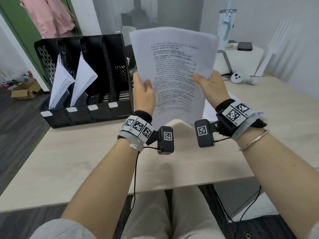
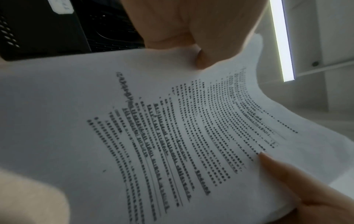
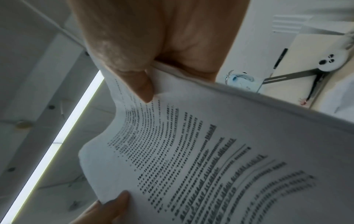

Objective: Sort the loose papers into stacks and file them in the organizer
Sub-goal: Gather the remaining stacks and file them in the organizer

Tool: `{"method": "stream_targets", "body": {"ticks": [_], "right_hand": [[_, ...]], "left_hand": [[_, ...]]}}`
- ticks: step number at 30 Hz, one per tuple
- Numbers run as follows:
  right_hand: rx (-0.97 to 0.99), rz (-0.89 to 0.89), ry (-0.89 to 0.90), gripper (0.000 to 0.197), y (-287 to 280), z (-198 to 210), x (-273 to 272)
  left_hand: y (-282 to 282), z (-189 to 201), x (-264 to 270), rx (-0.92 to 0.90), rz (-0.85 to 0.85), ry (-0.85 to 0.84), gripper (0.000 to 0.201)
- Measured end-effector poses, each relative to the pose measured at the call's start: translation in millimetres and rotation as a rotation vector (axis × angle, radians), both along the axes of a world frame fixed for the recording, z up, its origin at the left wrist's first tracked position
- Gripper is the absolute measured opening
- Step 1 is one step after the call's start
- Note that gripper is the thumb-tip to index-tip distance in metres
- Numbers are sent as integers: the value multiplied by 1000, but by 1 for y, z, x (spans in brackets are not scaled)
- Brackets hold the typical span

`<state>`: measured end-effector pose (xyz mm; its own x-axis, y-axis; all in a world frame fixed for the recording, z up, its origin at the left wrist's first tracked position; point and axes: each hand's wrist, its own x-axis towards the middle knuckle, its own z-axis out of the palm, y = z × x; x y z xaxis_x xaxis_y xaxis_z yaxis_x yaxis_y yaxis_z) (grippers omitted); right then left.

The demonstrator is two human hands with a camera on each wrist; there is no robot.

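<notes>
Item, nearest the lens: a sheaf of white printed paper sheets (image 2: pixel 153 136), dense black text on the top page, held upright in the air above the pale wooden tabletop (image 1: pixel 72 152), clear of its surface.

Left hand (image 1: pixel 144 94): grips the sheaf's left edge, thumb on the printed face, fingers curled behind. Right hand (image 1: pixel 209 85): grips the right edge likewise, thumb (image 3: pixel 141 84) pressed onto the top page. Both clamped on the sheaf.

Black perforated metal file organizer (image 1: pixel 120 54), four slots, standing on the tabletop just left of the sheaf. The two leftmost slots each hold a leaning stack of white filed papers (image 1: pixel 60 81); the two right slots look empty.

Progress, as judged: two stacks filed; this sheaf not yet filed; more white sheets (image 1: pixel 209 109) lie on the tabletop under the right wrist, count unclear.

Surroundings: white controller (image 1: pixel 237 77) and dark phone (image 1: pixel 244 46) at far right, well apart. The way to the open slots looks unobstructed.
</notes>
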<state>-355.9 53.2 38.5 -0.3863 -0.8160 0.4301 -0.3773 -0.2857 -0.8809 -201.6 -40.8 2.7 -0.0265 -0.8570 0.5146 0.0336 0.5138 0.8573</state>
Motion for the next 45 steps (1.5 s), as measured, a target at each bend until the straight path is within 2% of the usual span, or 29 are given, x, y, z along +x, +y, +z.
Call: {"method": "stream_targets", "body": {"ticks": [2,5,7,10,13,14,17,19,24,28,32,40,45], "right_hand": [[13,39,-40,23,-1,-4,-1],[258,80,28,36,-1,-26,-3],[378,38,32,29,1,-40,-4],[296,-69,-61,13,7,-38,-5],[230,-10,-92,16,10,-29,-4],[290,23,-50,22,10,-31,-4],[642,87,135,37,9,-52,-4],[746,96,154,38,10,-63,-4],[519,23,157,33,8,-57,-8],[339,14,71,36,10,-53,-9],[210,-63,-85,23,6,-49,-10],[-41,-37,-49,18,-1,2,-2],[-92,-15,-82,9,-1,10,2]], "left_hand": [[3,0,-1,16,-33,28,21],[4,-15,-3,103,-54,-83,20],[6,-26,-4,123,-27,-122,8],[10,-26,-3,59,31,-89,4],[11,-25,-4,40,37,-45,5],[10,-28,-4,63,34,-60,6],[3,-47,-4,205,-27,-183,19],[3,-55,-2,246,-59,-269,34],[6,-48,1,129,-5,-203,35],[3,-45,4,181,-53,-179,46],[0,-43,2,168,-17,-181,29],[5,11,-2,40,5,81,25],[1,31,-1,34,10,64,7]]}}
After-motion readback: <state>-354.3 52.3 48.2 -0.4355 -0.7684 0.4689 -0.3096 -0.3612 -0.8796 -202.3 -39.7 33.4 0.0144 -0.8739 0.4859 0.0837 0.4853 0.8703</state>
